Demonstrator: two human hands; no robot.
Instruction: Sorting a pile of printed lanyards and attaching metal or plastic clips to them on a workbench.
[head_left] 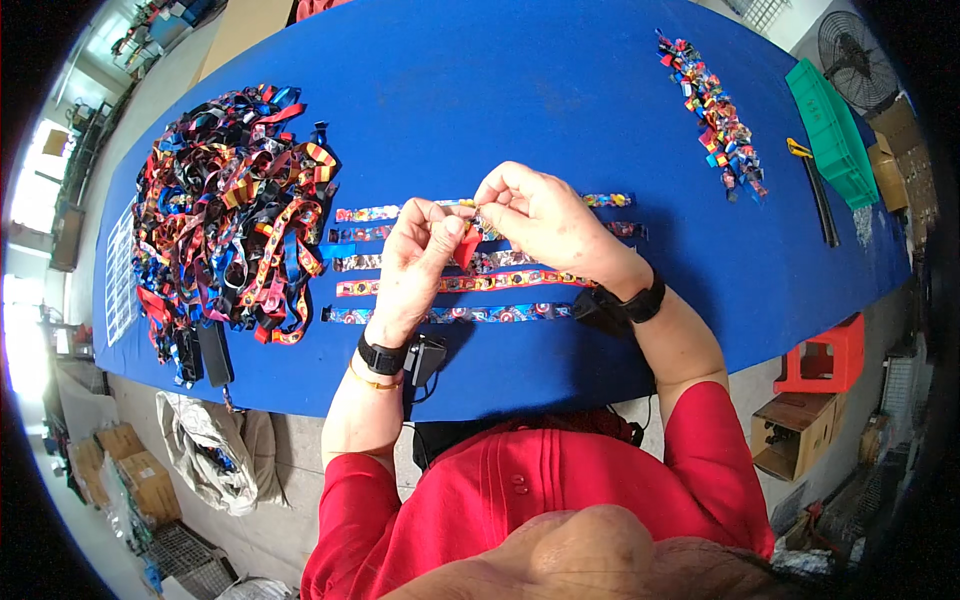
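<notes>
My left hand and my right hand meet over the middle of the table, with their fingertips pinched close together. A short red strap hangs from between them; the small part right at the fingertips is too hidden to make out. Below my hands, several printed ribbon straps lie side by side in rows across the blue cloth. Among them are a red-and-yellow strap and, nearest me, a blue strap. My hands cover the middle of the farther rows.
A big tangled heap of printed straps fills the table's left. At the far right lie a long bundle of straps, a yellow-and-black cutter and a green crate. A red stool stands beside the table.
</notes>
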